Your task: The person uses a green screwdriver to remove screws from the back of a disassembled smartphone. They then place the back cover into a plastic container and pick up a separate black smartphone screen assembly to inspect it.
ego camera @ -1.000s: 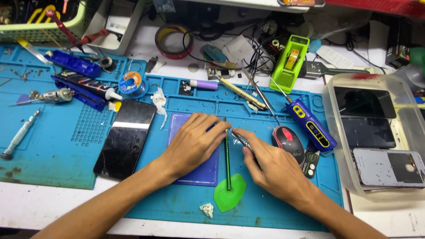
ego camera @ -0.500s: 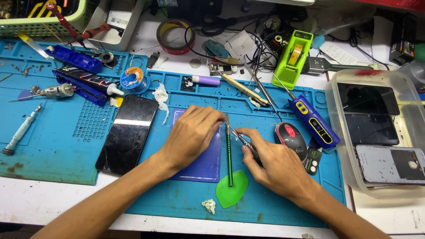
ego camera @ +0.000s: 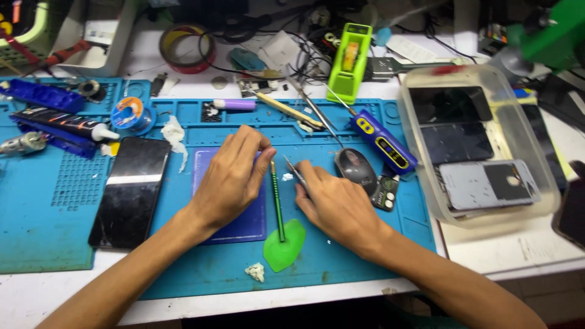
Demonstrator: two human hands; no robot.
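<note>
Head view shows our two hands low on a blue work mat (ego camera: 341, 262). Our left hand (ego camera: 234, 176) lies palm down on a dark blue phone back (ego camera: 244, 216) and pins it flat. Its fingers are bent close together, and the tips pinch near the top edge of the phone. What sits under those tips is too small to tell.

Our right hand (ego camera: 338, 204) is just to the right of the left one. It is closed narrow around thin metal tweezers (ego camera: 295, 172), and the tweezer tip points up toward the left fingertips. Between our two hands lies a thin green stick (ego camera: 277, 198), and its lower end rests on a flat green pick (ego camera: 284, 245).

To the left of our left hand lies a black phone (ego camera: 131, 192). Past our right knuckles sit a grey mouse (ego camera: 355, 166) and a blue tool with yellow buttons (ego camera: 382, 141). Far right is a clear tub (ego camera: 426, 189) with phone parts in it.

To do this bit well, we think we should keep the left hand pressing steady so the phone back cannot slide. We should rest the right wrist on the mat and move the tweezers slowly with a soft squeeze.
</note>
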